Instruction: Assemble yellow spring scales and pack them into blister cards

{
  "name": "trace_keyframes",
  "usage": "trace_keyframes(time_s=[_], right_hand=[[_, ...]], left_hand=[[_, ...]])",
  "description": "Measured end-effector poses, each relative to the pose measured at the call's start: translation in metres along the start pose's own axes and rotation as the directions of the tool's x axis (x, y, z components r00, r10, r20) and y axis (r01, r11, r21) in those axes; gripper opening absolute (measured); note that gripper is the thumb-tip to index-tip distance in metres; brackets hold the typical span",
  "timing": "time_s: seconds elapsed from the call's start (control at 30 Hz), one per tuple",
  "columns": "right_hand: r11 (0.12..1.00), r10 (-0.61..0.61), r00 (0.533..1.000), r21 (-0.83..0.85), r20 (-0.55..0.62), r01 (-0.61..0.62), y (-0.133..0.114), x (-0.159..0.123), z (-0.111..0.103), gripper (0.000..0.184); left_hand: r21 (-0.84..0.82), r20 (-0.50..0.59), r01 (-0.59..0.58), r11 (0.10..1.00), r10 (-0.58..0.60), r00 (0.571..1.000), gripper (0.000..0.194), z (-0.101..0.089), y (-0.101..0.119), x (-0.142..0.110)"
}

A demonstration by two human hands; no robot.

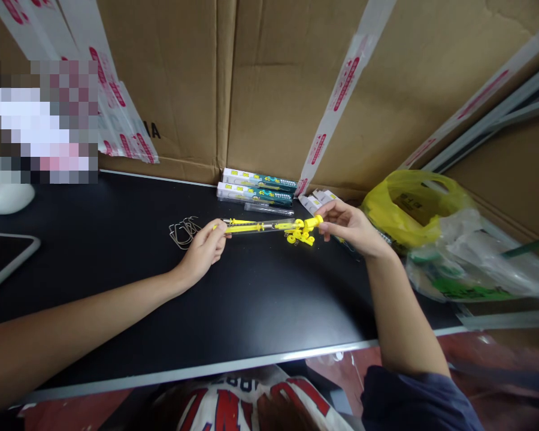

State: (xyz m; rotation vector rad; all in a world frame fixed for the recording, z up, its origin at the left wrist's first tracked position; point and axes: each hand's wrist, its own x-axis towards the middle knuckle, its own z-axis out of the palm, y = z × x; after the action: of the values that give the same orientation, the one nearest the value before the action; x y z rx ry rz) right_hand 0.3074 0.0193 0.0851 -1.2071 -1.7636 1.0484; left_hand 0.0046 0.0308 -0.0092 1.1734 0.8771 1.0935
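Note:
A clear tubular spring scale (269, 225) with yellow parts lies level between my hands, just above the black table. My left hand (209, 239) is closed round its left end. At the other end, the thumb and fingers of my right hand (348, 227) pinch the yellow end cap (313, 222). Small yellow hook-shaped pieces (300, 237) lie on the table behind and below that cap. Several bent metal wire hooks (184, 232) are heaped left of my left hand. An empty-looking clear tube (268, 209) rests beyond the scale.
Printed narrow boxes (257, 194) lie at the back against a large cardboard box (273, 78). A yellow plastic bag (399, 206) and a clear bag (471, 263) stand at the right. To the left are a white-edged tray or device (9, 257) and a white rounded object (8, 199).

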Motion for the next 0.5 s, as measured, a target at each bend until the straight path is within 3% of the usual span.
trace_keyframes(time_s=[0.5], right_hand=[[0.997,-0.046,0.999,0.063,0.010,0.045,0.003,0.003,0.016,0.030]], left_hand=[[-0.009,0.004,-0.004,1.000,0.004,1.000,0.031,0.000,-0.001,0.000]])
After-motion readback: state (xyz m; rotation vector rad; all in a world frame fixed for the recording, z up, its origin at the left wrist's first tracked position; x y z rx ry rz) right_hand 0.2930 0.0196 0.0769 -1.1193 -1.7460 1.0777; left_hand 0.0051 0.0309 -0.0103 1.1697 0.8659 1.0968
